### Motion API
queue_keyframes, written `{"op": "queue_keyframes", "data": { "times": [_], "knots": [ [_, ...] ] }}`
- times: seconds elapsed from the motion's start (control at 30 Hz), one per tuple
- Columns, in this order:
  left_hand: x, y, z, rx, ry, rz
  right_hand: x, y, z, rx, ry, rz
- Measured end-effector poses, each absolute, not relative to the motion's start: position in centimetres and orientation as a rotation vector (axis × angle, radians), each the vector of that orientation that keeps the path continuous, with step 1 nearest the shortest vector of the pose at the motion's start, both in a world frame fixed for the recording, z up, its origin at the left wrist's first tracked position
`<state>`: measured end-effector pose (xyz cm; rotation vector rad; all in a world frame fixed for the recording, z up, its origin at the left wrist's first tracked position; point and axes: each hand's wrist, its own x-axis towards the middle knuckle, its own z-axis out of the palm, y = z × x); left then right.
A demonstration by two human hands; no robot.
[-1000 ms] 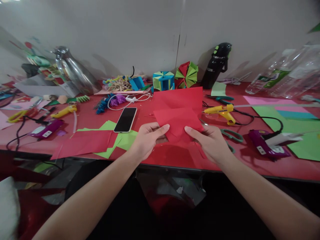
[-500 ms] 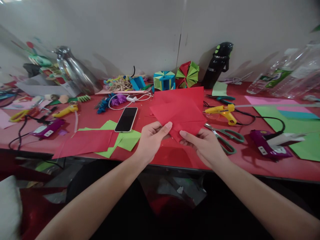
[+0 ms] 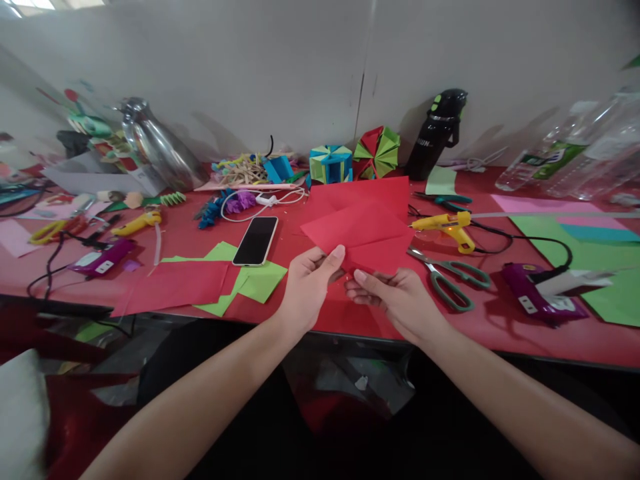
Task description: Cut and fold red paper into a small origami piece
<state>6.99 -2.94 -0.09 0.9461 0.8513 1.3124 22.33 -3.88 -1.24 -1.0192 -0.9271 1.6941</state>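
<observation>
A sheet of red paper (image 3: 365, 230) with a crease across it is pinched at its lower left corner by my left hand (image 3: 313, 280), thumb on top. My right hand (image 3: 390, 297) is just below the sheet's lower edge, its thumb and fingers closed together near a corner; whether paper is between them is hard to make out. More red paper (image 3: 385, 190) lies behind the held sheet on the table. Scissors with grey-green handles (image 3: 447, 277) lie right of my right hand. Left of my left hand are a phone (image 3: 256, 241) and light green paper sheets (image 3: 263, 281).
A yellow glue gun (image 3: 447, 227) lies to the right, its cord near a purple power strip (image 3: 543, 297). Paper models (image 3: 330, 163), a black bottle (image 3: 435, 133) and a steel jug (image 3: 157, 143) stand along the wall. Red paper (image 3: 175, 287) lies at the front left.
My right hand has shifted slightly down and left along the sheet's lower edge. The crease shows more clearly now. My left hand keeps its pinch. The view has shifted slightly.
</observation>
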Motion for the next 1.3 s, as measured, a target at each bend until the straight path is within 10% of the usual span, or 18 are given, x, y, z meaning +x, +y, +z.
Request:
{"op": "queue_keyframes", "data": {
  "times": [1.3],
  "knots": [
    [4.8, -3.9, -2.0, 1.086, 0.94, 1.371, 21.0, -5.1, -3.3, -0.976, -1.0, 1.461]
  ]
}}
